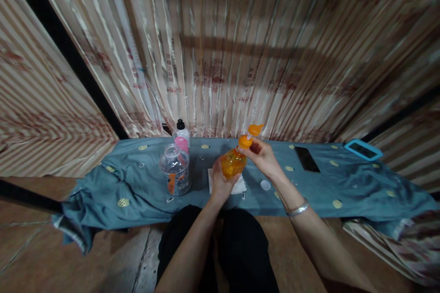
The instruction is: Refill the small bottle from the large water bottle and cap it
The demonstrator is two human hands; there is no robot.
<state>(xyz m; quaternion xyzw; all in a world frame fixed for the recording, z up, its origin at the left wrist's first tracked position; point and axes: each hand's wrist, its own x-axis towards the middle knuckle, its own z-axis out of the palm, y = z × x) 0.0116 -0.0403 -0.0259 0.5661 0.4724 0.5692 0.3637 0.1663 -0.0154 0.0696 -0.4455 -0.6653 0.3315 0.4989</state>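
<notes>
My left hand (220,182) grips the body of a small orange pump bottle (233,163) and holds it tilted above the blue cloth (137,178). At the bottle's neck, my right hand (263,155) pinches the orange pump head (250,135). A folded white tissue (239,186) lies under the bottle. A small white cap (265,185) rests on the cloth just right of it.
A clear plastic bottle (175,169) without a lid and a white bottle with a black cap (181,136) stand to the left. A black phone (307,159) and a blue-cased device (363,149) lie to the right. Striped curtains hang behind.
</notes>
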